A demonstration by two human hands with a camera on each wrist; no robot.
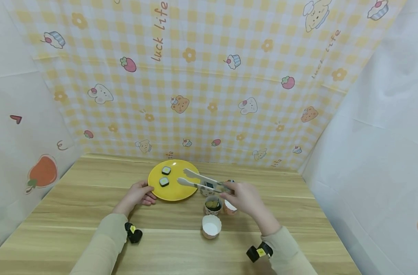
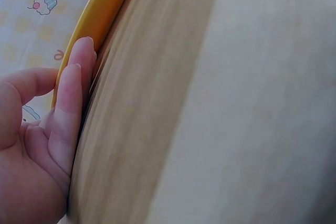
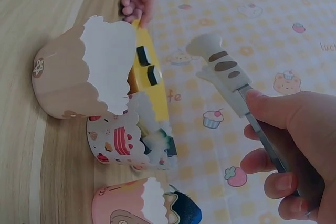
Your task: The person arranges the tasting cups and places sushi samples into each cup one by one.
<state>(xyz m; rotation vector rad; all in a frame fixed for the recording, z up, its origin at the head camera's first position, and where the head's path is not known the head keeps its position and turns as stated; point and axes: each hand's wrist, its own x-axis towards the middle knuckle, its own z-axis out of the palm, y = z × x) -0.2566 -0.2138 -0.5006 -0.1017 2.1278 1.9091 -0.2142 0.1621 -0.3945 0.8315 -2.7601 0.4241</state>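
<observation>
From right hand (image 1: 244, 196), tongs (image 1: 204, 178) leftward toward plate (image 1: 176, 194).

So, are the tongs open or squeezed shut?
Open: in the head view, the tongs in the right hand have their two tips apart, with a visible gap between them.

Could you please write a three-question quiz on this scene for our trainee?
1. How many sushi-like pieces lie on the yellow plate?
2. Which hand holds the tongs?
3. True or false: in the head view, the tongs' two tips are pressed together.

Key:
1. Two.
2. The right hand; the left hand is at the plate's rim.
3. False: a gap shows between the tips.
</observation>
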